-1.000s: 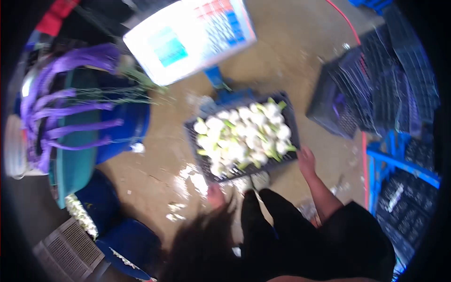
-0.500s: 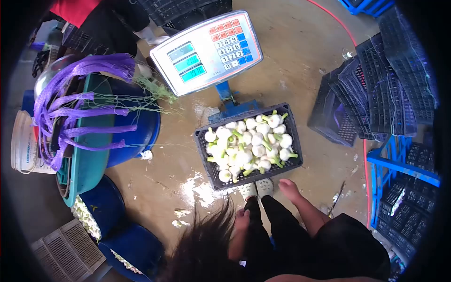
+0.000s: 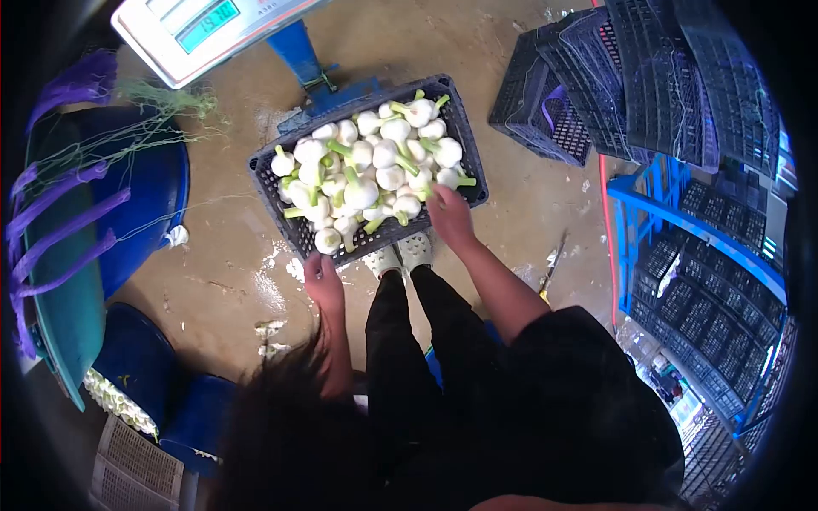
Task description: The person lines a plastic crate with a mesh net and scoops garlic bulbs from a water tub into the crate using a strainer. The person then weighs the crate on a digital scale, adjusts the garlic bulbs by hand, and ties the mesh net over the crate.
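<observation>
Right now a black plastic crate [image 3: 474, 157] heaped with garlic bulbs [image 3: 389, 177] sits a little tilted, its far rim overlapping the blue base [image 3: 354, 95] of a scale [image 3: 149, 38]. Taking the crate as the middle of a clock, the right hand [image 3: 452, 218] is at four o'clock, at the near rim, its fingers bent towards the bulbs; whether they close on the rim I cannot tell. At seven o'clock the left hand [image 3: 324, 285] is just beside the near corner with its fingers curled, and I cannot tell whether it grips anything. Pale shoes [image 3: 416, 249] stand at six o'clock, between the hands.

The scale's lit display is out towards eleven o'clock. Purple netting [image 3: 77, 89] hangs from nine to ten, near a green tub [image 3: 70, 328], with a blue barrel [image 3: 141, 336] at eight. Between two and three o'clock lean stacked black crates [image 3: 656, 89]; past three, a red hose [image 3: 605, 213] crosses the wet floor [image 3: 537, 204] beside a blue rack [image 3: 699, 236].
</observation>
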Tool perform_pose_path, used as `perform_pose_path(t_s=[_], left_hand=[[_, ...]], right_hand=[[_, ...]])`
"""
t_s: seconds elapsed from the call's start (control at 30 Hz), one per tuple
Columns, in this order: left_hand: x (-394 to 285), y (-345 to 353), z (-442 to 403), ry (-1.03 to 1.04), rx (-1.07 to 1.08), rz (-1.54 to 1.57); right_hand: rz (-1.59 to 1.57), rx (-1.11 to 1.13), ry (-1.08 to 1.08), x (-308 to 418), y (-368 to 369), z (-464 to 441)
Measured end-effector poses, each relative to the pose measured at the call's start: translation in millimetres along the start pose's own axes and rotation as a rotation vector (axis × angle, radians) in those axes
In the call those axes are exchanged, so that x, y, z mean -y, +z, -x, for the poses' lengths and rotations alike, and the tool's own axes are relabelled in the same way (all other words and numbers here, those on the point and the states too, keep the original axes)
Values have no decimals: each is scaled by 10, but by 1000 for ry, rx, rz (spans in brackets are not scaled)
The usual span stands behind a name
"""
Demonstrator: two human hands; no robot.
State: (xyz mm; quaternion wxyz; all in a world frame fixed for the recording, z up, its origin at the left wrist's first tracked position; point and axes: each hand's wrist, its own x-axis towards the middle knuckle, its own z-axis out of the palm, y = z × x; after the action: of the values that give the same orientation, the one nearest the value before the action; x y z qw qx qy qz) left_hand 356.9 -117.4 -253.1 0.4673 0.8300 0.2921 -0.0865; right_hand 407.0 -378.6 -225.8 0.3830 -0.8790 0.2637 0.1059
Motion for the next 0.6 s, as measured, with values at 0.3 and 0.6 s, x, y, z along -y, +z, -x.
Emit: perform_pose_path(t_s=[0.3,0.6], left_hand=[[-1338,553,-1102,977,46,-398],[-1444,773,-686,338,298,133]], right_hand=[[478,152,-570,559,459,-985],[-139,221,-350,904,53,-465]])
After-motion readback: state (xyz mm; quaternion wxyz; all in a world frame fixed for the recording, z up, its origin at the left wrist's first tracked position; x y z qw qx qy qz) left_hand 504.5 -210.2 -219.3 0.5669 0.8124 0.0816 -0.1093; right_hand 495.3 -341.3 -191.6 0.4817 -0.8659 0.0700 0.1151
